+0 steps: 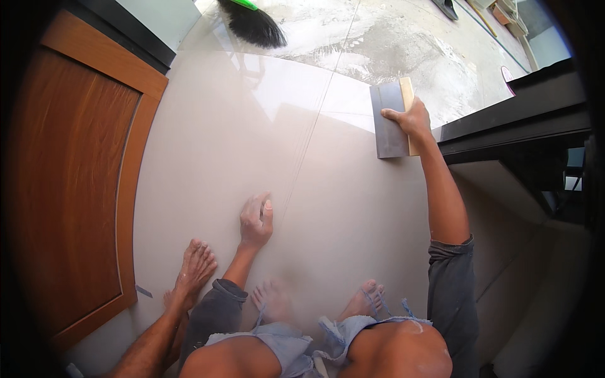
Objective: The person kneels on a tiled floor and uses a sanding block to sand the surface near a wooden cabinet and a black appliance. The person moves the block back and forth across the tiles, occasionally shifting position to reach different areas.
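Note:
My right hand [413, 120] is closed round the pale wooden back of a wide scraper [391, 120], its thumb lying on the broad grey metal blade. The blade stands tilted over the glossy beige floor tiles [353, 208], close to a whitish smeared patch. Nearer to me, my left hand [255, 220] is loosely curved just over or on the tiles. A gap shows between its thumb and fingers, and nothing is visible in it. A thin joint line [309, 148] runs through the tiles between my hands.
A wooden door [82, 170] borders the left side, a black frame [517, 116] the right. Black broom bristles [255, 25] rest at the far end, beside white-smeared floor [403, 53]. Another person's bare foot [196, 268] is left of my left hand. A dark shoe [446, 9] lies far right.

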Available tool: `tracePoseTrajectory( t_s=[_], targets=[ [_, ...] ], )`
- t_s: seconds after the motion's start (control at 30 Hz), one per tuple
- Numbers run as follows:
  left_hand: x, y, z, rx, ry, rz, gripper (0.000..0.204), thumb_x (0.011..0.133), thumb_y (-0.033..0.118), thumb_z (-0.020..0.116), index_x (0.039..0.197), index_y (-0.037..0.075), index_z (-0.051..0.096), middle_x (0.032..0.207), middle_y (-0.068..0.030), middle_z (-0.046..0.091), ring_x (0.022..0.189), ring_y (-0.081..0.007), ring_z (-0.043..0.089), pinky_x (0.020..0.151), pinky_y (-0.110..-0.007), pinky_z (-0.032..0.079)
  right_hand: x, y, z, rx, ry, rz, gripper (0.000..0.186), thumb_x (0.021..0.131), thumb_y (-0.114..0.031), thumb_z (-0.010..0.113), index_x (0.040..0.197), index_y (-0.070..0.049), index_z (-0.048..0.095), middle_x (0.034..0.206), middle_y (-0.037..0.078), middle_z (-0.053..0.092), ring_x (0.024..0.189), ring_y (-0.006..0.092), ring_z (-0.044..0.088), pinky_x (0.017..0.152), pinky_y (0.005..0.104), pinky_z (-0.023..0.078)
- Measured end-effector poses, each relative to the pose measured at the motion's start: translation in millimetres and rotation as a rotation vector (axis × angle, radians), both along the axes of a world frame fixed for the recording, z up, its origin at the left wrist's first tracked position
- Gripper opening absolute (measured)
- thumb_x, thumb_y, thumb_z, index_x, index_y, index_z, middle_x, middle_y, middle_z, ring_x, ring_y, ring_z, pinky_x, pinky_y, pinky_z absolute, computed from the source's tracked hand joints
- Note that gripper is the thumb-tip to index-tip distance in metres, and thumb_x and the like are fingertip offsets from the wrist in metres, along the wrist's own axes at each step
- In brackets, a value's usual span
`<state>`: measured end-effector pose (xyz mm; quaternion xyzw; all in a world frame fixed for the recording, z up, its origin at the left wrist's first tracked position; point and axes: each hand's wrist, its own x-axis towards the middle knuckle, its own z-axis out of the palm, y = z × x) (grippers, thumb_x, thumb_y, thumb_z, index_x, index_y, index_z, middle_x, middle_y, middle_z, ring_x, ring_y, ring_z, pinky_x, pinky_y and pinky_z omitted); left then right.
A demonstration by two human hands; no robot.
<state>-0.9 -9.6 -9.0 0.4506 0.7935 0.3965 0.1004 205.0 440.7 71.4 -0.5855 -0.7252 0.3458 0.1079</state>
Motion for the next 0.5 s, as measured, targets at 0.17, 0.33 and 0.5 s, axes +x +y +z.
tracePoseTrajectory(
  t_s=[0.17, 0.33, 0.5],
  targets=[
    [3.1, 10.8, -2.7, -0.027, -0.004, 0.003, 0.028, 0.108, 0.017, 0.06, 0.126, 0.001, 0.073, 0.1, -0.0166, 0.072, 0.084, -0.0328, 0.066, 0.082, -0.046, 0.055, -30.2, -6.0, -18.4, -0.055, 0.095, 0.041, 0.076, 0.071, -0.035, 0.105, 0.124, 0.007, 0.068, 0.113, 0.026, 0.08, 0.101, 0.0366, 0.081, 0.089, 0.0441, 0.065],
    [12.5, 6.2, -14.2, -0.062, 0.042, 0.099, 0.028, 0.108, 0.016, 0.059, 0.128, 0.0, 0.072, 0.107, -0.0179, 0.071, 0.095, -0.0346, 0.066, 0.088, -0.048, 0.054, -38.5, -155.2, -3.1, -0.035, -0.04, 0.45, 0.081, 0.075, -0.04, 0.099, 0.128, 0.003, 0.056, 0.11, 0.032, 0.076, 0.11, 0.0504, 0.074, 0.095, 0.0549, 0.061],
    [19.7, 7.5, -9.0, -0.159, 0.075, 0.17, 0.038, 0.109, 0.018, 0.057, 0.141, -0.001, 0.066, 0.14, -0.0211, 0.064, 0.13, -0.0381, 0.059, 0.108, -0.053, 0.047, 101.5, -232.9, -1.3, -0.203, -0.069, 0.232, 0.087, 0.078, -0.04, 0.099, 0.139, 0.003, 0.053, 0.117, 0.034, 0.075, 0.114, 0.0513, 0.073, 0.099, 0.0548, 0.059]
  ],
)
